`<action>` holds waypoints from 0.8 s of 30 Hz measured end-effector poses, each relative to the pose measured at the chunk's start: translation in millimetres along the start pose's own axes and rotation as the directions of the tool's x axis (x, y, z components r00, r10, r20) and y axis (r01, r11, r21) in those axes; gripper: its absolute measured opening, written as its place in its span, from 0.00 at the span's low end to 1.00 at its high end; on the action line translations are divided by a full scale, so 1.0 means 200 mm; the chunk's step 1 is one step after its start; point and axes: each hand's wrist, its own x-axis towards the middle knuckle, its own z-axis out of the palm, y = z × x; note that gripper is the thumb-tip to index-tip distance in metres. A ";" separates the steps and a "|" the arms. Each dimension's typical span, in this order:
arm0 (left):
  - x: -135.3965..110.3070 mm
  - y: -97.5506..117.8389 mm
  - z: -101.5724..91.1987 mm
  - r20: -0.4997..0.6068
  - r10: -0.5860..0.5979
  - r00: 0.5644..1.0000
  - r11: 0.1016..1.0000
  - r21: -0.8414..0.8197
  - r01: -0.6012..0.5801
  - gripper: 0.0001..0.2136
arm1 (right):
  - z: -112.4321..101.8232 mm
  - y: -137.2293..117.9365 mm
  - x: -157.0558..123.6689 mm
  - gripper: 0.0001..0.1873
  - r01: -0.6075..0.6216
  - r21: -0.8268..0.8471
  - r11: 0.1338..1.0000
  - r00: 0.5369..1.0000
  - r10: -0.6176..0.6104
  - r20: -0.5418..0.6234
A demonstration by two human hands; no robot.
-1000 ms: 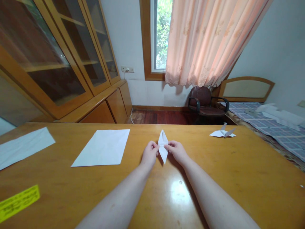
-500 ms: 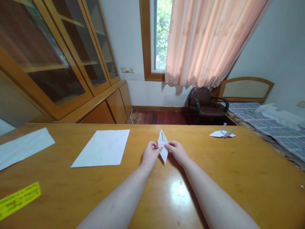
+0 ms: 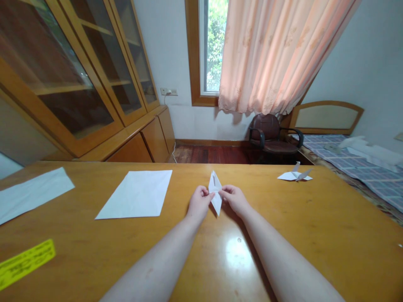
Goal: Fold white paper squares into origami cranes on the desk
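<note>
A small white folded paper piece [image 3: 215,193], kite-shaped with points up and down, is held just above the wooden table [image 3: 201,251] near its middle. My left hand [image 3: 199,204] pinches its left side with curled fingers. My right hand [image 3: 234,200] pinches its right side the same way. Both forearms reach in from the bottom edge.
A flat white sheet [image 3: 137,194] lies left of the hands, another sheet [image 3: 31,193] at the far left. A finished paper crane [image 3: 296,175] sits at the back right. A yellow label [image 3: 25,263] is stuck near the front left. Beyond stand a cabinet, chair and bed.
The hands and folded paper stay in almost the same place; the fingers have only shifted slightly on the paper's middle.
</note>
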 end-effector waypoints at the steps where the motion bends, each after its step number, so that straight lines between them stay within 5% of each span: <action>1: 0.00 0.00 0.00 0.005 -0.002 1.000 1.000 -0.005 0.002 0.13 | 0.00 0.00 0.00 0.14 0.007 -0.002 1.000 1.000 -0.007 0.006; 24: -0.01 0.00 0.00 0.027 0.043 0.999 0.999 0.018 -0.044 0.13 | -0.01 -0.03 -0.02 0.15 0.049 -0.138 0.989 0.998 -0.044 0.036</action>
